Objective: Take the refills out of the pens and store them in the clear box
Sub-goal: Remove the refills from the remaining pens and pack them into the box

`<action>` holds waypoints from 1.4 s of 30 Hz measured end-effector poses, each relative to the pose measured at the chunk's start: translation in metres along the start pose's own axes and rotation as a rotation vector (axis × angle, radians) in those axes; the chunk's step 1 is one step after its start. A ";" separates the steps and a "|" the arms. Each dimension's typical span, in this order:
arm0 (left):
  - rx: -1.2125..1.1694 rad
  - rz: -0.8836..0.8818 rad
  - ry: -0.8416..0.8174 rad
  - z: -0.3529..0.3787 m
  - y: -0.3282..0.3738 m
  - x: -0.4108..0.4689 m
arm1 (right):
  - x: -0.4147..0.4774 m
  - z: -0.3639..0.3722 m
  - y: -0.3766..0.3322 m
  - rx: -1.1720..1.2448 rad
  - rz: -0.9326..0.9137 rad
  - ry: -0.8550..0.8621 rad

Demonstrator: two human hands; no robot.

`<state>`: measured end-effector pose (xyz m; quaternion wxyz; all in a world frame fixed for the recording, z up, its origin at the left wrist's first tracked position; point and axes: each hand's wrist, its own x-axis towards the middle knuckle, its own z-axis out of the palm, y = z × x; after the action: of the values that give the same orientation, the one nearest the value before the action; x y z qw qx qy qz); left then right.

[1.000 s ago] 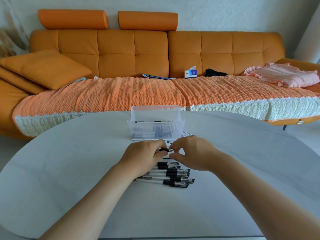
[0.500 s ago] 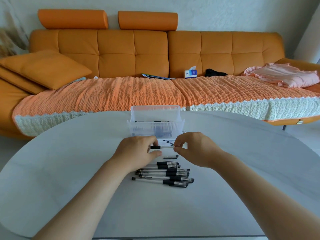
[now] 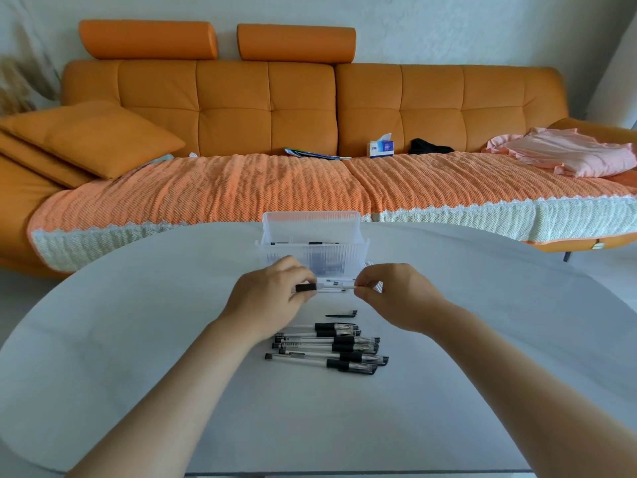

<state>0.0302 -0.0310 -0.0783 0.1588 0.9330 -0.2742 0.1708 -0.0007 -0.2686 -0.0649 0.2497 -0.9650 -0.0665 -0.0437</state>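
Here, a pen [image 3: 332,287] is held level between both hands, just in front of the clear box [image 3: 312,220] on the desk [image 3: 138,339]. Its black end is gripped by the curled fingers of the left hand [image 3: 272,300]; the other end is pinched by the right hand [image 3: 396,298]. A small black part [image 3: 341,313] is seen lying between the hands and a pile of pens [image 3: 331,348] nearer the person.

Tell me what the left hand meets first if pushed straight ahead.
Likely the clear box: its front wall stands just beyond the left hand, which grips a pen; the gap is hard to judge.
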 end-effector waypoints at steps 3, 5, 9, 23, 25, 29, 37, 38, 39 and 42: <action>0.047 0.041 0.001 0.007 0.000 0.001 | 0.000 0.000 -0.002 0.010 -0.019 0.013; 0.069 0.040 0.022 0.008 -0.001 0.001 | -0.001 -0.002 -0.001 -0.030 -0.006 0.010; 0.135 0.055 0.046 0.010 -0.006 0.001 | -0.001 -0.017 0.005 -0.213 0.056 0.004; -0.018 0.182 0.144 0.026 0.058 0.022 | -0.018 -0.028 0.021 0.009 0.045 -0.055; -0.061 0.137 0.163 0.034 0.068 0.031 | -0.018 -0.036 0.032 -0.015 0.113 -0.032; -0.134 0.090 0.076 0.049 0.082 0.047 | -0.017 -0.048 0.065 -0.122 0.338 0.081; -0.156 0.097 -0.264 0.073 0.097 0.058 | -0.010 -0.033 0.077 -0.101 0.456 0.080; -0.166 0.090 -0.265 0.075 0.097 0.058 | -0.009 -0.032 0.074 -0.099 0.439 0.071; -0.176 0.084 -0.259 0.076 0.096 0.058 | -0.008 -0.030 0.072 -0.097 0.419 0.055; -0.205 0.081 -0.212 0.078 0.095 0.059 | -0.007 -0.028 0.068 -0.093 0.346 -0.003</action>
<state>0.0408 -0.1642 -0.1047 0.2166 0.9127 -0.3429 0.0488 0.0010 -0.3424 -0.0735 0.2085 -0.9727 0.1023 -0.0014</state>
